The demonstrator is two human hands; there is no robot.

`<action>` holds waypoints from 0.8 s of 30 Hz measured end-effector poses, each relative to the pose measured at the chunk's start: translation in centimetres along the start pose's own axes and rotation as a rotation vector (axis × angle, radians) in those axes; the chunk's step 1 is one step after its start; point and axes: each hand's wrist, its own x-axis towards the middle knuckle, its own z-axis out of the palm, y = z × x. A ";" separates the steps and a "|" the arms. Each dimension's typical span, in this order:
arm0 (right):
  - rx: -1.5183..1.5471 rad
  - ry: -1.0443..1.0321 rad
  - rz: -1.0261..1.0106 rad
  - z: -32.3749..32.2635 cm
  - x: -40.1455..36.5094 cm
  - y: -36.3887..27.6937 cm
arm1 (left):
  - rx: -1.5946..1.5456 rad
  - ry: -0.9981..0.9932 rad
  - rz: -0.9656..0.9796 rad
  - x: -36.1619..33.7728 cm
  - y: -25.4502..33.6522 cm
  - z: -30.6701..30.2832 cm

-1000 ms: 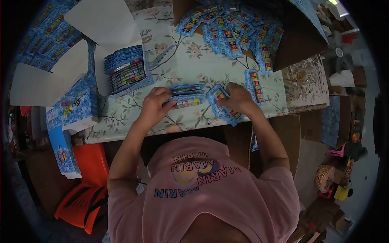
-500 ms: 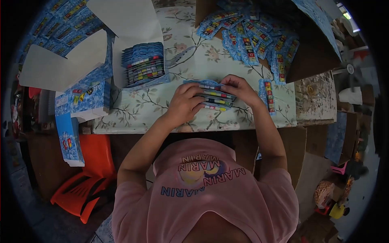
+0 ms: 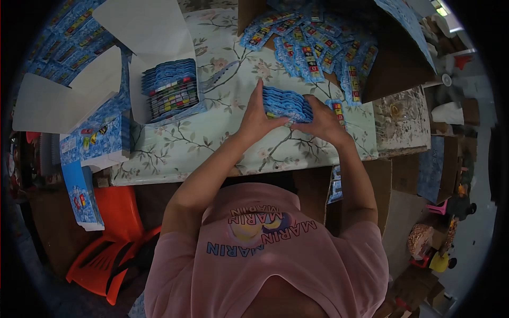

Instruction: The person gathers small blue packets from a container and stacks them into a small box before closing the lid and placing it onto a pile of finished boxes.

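A stack of blue packets (image 3: 287, 104) is held between both hands above the flowered tablecloth. My left hand (image 3: 259, 117) presses on its left end, with the fingers upright and the thumb along the near edge. On the right end my right hand (image 3: 320, 123) grips it, thumb also at the near side. An open white box (image 3: 139, 100) to the left holds a row of blue packets (image 3: 168, 87). One loose packet (image 3: 338, 112) lies just beyond my right hand, partly hidden by it.
A cardboard box (image 3: 403, 63) on its side spills many loose packets (image 3: 313, 50) at the back right. More white-flapped blue boxes (image 3: 101, 135) stand at the left. An orange chair (image 3: 114, 228) is below the table's left edge. The table's front edge (image 3: 212, 176) runs before the body.
The packets between my hands have turned from a spread, printed-strip view to a squared stack with blue faces up. Both hands now clasp its ends. The whole view has shifted slightly.
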 end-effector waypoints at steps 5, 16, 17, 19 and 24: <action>-0.302 0.271 -0.149 0.3 -0.7 2.8 | 0.179 -0.117 0.109 1.8 -0.4 1.3; -0.481 0.521 -0.302 2.6 -1.0 2.3 | 0.176 -0.093 0.170 1.7 -1.1 1.4; -0.354 0.407 -0.216 2.4 -1.1 2.1 | 0.174 -0.092 0.168 1.6 -0.9 1.4; -0.226 0.283 -0.141 1.7 -1.2 1.7 | 0.131 -0.149 0.120 1.2 -0.7 1.0; -0.270 0.124 -0.244 1.7 -0.3 0.3 | 0.289 -0.054 0.234 -1.3 2.1 -3.7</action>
